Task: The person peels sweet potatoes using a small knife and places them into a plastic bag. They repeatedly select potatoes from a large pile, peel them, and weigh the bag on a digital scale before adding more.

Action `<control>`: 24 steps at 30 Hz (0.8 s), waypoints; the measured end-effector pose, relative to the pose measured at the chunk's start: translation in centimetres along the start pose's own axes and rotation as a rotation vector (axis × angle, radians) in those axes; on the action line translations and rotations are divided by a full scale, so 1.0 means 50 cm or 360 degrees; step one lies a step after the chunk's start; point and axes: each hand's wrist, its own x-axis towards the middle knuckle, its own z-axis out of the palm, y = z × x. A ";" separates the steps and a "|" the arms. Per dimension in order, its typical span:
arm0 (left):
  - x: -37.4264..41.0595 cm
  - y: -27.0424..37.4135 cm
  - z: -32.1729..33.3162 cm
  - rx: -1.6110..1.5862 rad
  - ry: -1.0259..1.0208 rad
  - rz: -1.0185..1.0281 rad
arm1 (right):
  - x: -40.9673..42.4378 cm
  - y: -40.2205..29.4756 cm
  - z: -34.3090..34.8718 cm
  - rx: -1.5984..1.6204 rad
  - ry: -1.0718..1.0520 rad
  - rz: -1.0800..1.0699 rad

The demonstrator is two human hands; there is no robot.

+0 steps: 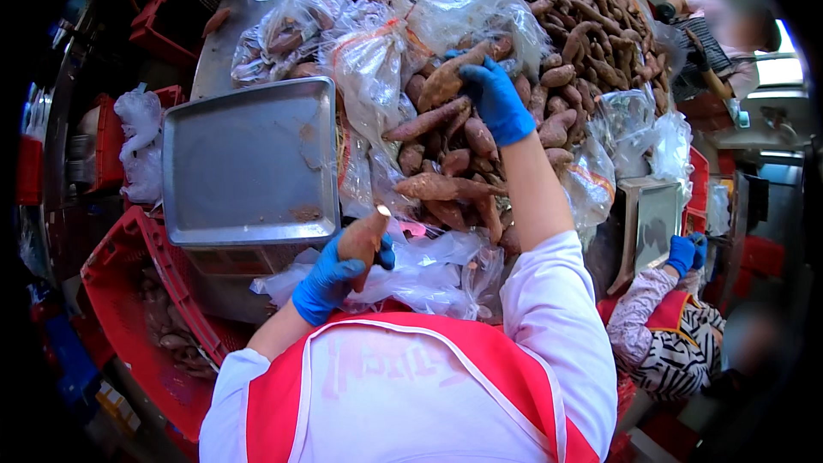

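Note:
Gloved in blue, my left hand [328,276] grips a sweet potato [363,241] whose upper tip shows a pale cut end. It is held just off the near right corner of a metal tray [251,164]. My right hand [495,96], in a matching glove, reaches over the heap and has its fingers around a large tan sweet potato [443,83]. Below that hand lie loose sweet potatoes [450,188], some long and thin, others stubby. Clear plastic bags [370,64] surround them, and crumpled plastic [424,270] lies close to my apron.
The tray rests on a weighing scale [231,260]. A red crate [122,270] at lower left holds more sweet potatoes. A large heap [591,38] covers the table's far right. A co-worker in blue gloves [685,254] stands by another tray [657,222]; another person [726,45] is farther back.

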 end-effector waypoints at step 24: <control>0.028 0.003 0.050 -0.0415 -0.0327 0.0013 | -0.295 0.103 0.158 0.0953 -0.0116 -0.0027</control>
